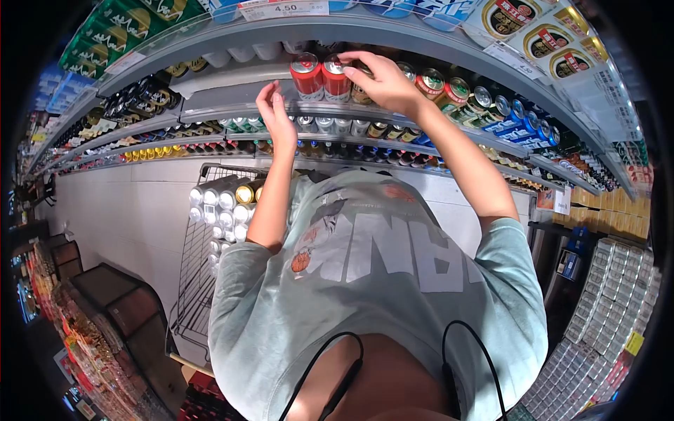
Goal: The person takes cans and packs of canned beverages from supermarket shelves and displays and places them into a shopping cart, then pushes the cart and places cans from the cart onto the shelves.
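My left hand (278, 121) is raised in front of the shelf with its fingers apart, holding nothing. Just right of it, a red can (307, 76) stands upright near the shelf's front edge. Beside that can is a second red can (335, 78), also upright. My right hand (385, 83) reaches over from the right, fingers stretched out, its fingertips at the second can's top right edge; whether they press on it I cannot tell. A dark gold can (361, 88) is partly hidden under my right hand.
More cans (456, 92) line the shelf to the right. Above runs another shelf edge (393, 27) with a price label (284, 9). Lower shelves hold rows of cans and bottles. A wire cart (184, 281) with silver cans (223, 200) stands at my left.
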